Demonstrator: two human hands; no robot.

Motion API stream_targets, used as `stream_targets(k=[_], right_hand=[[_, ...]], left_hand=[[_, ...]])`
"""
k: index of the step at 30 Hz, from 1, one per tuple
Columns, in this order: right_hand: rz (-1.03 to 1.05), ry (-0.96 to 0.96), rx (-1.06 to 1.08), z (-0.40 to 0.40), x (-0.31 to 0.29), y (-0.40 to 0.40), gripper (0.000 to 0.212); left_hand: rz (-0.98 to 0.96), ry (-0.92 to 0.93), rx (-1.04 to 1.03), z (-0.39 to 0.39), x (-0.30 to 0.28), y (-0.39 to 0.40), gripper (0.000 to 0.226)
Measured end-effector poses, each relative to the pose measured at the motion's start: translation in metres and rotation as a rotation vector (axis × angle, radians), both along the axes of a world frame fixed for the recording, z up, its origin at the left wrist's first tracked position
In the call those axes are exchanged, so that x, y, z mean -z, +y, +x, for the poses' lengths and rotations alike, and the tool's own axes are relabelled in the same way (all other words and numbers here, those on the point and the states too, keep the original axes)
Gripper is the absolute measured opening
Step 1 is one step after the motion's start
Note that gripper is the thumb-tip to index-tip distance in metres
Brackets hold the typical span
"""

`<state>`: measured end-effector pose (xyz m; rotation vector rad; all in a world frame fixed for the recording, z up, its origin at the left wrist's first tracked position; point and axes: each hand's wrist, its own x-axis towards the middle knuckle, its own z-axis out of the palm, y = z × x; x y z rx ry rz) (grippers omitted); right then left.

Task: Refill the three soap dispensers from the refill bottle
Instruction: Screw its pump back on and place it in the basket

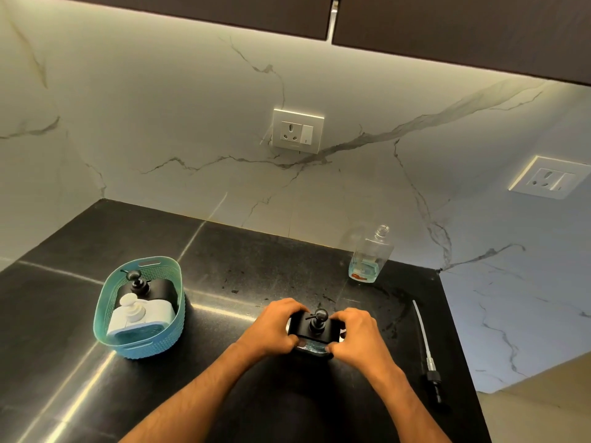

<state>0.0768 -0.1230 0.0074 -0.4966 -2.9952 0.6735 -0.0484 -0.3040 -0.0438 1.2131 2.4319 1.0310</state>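
Note:
A black soap dispenser with a black pump head stands on the dark counter in front of me. My left hand grips its left side and my right hand grips its right side, fingers curled round the body. A blue basket at the left holds another black dispenser and a white dispenser. The clear refill bottle stands uncapped by the back wall, with a little blue liquid at its bottom.
A loose pump with a long tube lies on the counter near its right edge. The black counter ends at the right, where the floor shows. Two wall sockets sit on the marble backsplash.

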Motion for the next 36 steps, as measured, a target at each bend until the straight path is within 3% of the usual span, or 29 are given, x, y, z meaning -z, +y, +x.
stream_targets(k=[10, 22, 30, 36], right_hand=[[-0.086, 0.177, -0.099, -0.045, -0.04, -0.019, 0.047], [-0.098, 0.438, -0.374, -0.152, -0.099, -0.111, 0.047], [-0.158, 0.457, -0.444, -0.216, -0.109, -0.183, 0.044], [-0.142, 0.407, -0.471, -0.245, -0.101, -0.227, 0.044]], left_hand=[[0.104, 0.101, -0.121, -0.031, -0.059, -0.035, 0.058], [0.211, 0.241, -0.343, -0.097, -0.143, -0.154, 0.061], [0.266, 0.247, -0.44, -0.138, -0.168, -0.23, 0.064], [0.228, 0.144, -0.533, -0.159, -0.151, -0.269, 0.061]])
